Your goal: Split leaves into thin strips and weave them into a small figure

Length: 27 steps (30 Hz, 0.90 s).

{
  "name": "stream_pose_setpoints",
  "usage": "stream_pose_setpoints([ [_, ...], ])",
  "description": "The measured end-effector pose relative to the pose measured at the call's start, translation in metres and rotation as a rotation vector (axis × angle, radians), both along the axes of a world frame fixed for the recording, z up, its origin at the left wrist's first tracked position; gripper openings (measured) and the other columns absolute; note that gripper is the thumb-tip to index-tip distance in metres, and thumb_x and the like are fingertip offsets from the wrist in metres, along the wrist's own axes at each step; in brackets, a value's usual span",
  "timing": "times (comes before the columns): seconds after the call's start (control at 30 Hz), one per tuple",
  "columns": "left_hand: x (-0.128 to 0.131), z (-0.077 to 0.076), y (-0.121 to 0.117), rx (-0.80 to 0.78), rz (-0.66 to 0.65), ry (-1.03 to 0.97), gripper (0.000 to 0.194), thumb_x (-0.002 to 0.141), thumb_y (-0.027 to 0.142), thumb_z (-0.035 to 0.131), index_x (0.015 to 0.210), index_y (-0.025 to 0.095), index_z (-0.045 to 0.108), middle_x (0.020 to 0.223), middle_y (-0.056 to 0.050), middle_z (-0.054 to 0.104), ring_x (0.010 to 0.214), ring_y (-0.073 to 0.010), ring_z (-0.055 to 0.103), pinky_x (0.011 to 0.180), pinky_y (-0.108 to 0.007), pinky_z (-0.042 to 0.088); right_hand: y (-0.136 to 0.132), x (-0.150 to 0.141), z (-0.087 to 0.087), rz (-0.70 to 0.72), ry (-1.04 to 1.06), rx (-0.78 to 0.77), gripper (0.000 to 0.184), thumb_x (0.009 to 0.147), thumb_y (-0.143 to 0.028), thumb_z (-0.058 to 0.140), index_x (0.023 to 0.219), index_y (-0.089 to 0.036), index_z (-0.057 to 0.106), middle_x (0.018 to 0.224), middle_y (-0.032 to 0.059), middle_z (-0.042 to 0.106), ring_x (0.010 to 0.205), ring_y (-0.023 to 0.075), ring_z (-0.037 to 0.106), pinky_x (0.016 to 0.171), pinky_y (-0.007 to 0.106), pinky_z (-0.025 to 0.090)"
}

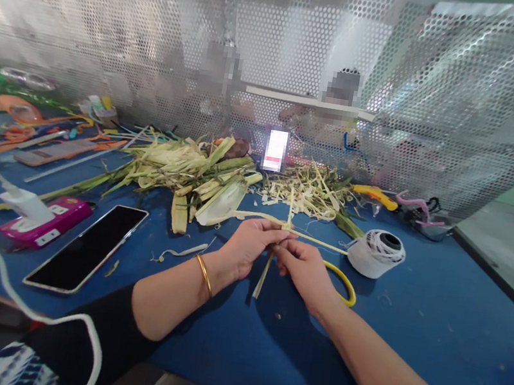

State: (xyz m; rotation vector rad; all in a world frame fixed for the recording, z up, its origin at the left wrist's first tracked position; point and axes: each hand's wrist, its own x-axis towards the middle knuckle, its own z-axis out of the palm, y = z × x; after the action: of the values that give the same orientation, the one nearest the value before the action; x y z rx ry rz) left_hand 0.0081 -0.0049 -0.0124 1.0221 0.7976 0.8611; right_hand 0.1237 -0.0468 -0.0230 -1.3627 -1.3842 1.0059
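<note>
My left hand (248,246) and my right hand (304,268) meet above the blue table (410,334), both pinching thin pale palm leaf strips (287,226) that cross each other between the fingertips. One strip runs right toward a white spool of thread (377,254); another hangs down between my hands. A gold bangle circles my left wrist. A yellow ring-shaped thing (345,283) lies just behind my right hand.
A heap of green and pale leaves (192,172) and shredded scraps (310,191) lies beyond my hands. A black phone (90,245), a pink power bank (45,221) with white charger and cable sit left. Perforated metal screen (449,86) stands behind; other people show blurred through it.
</note>
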Motion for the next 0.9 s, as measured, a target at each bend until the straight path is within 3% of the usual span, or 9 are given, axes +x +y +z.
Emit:
stream_pose_setpoints([
  [0.23, 0.000, 0.004, -0.001, 0.060, 0.090, 0.076, 0.021, 0.059, 0.029, 0.080, 0.065, 0.011, 0.072, 0.065, -0.004, 0.065, 0.057, -0.0082, 0.052, 0.052, -0.020, 0.040, -0.003, 0.002, 0.004, 0.090, 0.060, -0.046, 0.014, 0.066, -0.028, 0.055, 0.054, -0.019, 0.053, 0.048, -0.0058, 0.046, 0.046, 0.0097, 0.042, 0.049, 0.024, 0.035],
  [0.43, -0.001, 0.005, -0.001, 0.045, 0.108, 0.094, 0.023, 0.057, 0.029, 0.081, 0.068, 0.011, 0.072, 0.070, -0.005, 0.068, 0.062, -0.0104, 0.055, 0.054, -0.021, 0.042, -0.006, 0.006, 0.011, 0.186, -0.139, -0.025, 0.025, 0.077, -0.033, 0.052, 0.055, -0.020, 0.048, 0.051, -0.0037, 0.048, 0.048, 0.0115, 0.045, 0.050, 0.025, 0.035],
  [0.5, -0.003, 0.006, 0.001, 0.042, 0.106, 0.099, 0.020, 0.060, 0.028, 0.079, 0.067, 0.011, 0.071, 0.069, -0.004, 0.067, 0.060, -0.0090, 0.055, 0.056, -0.020, 0.043, -0.008, 0.010, 0.014, 0.126, -0.359, 0.126, 0.027, 0.084, -0.034, 0.049, 0.062, -0.020, 0.054, 0.057, -0.0008, 0.055, 0.054, 0.0141, 0.050, 0.054, 0.027, 0.036],
  [0.6, -0.006, 0.011, 0.004, 0.030, 0.097, 0.099, 0.018, 0.068, 0.028, 0.074, 0.070, 0.011, 0.069, 0.072, -0.005, 0.068, 0.064, -0.0094, 0.058, 0.061, -0.020, 0.045, -0.009, 0.018, 0.019, -0.129, -0.763, 0.483, 0.024, 0.089, -0.036, 0.048, 0.088, -0.019, 0.064, 0.085, 0.0082, 0.065, 0.078, 0.0217, 0.057, 0.068, 0.032, 0.038],
  [0.67, -0.008, 0.013, 0.005, 0.014, 0.087, 0.097, 0.021, 0.073, 0.033, 0.069, 0.074, 0.012, 0.067, 0.074, -0.006, 0.068, 0.067, -0.0114, 0.061, 0.061, -0.022, 0.047, -0.007, 0.025, 0.020, -0.231, -0.955, 0.592, 0.023, 0.090, -0.035, 0.049, 0.097, -0.018, 0.064, 0.095, 0.0120, 0.066, 0.087, 0.0254, 0.058, 0.074, 0.034, 0.036],
  [0.77, -0.009, 0.013, 0.004, 0.019, 0.078, 0.101, 0.024, 0.075, 0.037, 0.067, 0.074, 0.013, 0.063, 0.072, -0.005, 0.065, 0.062, -0.0110, 0.060, 0.055, -0.021, 0.046, -0.004, 0.029, 0.018, -0.128, -1.048, 0.530, 0.022, 0.093, -0.030, 0.045, 0.085, -0.019, 0.062, 0.077, 0.0073, 0.067, 0.074, 0.0215, 0.059, 0.074, 0.034, 0.033],
  [0.9, -0.007, 0.010, 0.001, 0.106, 0.041, 0.213, 0.020, 0.071, 0.031, 0.071, 0.069, 0.014, 0.059, 0.063, -0.001, 0.060, 0.053, -0.0072, 0.054, 0.047, -0.018, 0.039, -0.002, 0.027, 0.014, -0.018, -0.933, 0.415, 0.019, 0.090, -0.026, 0.046, 0.076, -0.021, 0.058, 0.072, 0.0028, 0.067, 0.065, 0.0170, 0.056, 0.068, 0.030, 0.032],
])
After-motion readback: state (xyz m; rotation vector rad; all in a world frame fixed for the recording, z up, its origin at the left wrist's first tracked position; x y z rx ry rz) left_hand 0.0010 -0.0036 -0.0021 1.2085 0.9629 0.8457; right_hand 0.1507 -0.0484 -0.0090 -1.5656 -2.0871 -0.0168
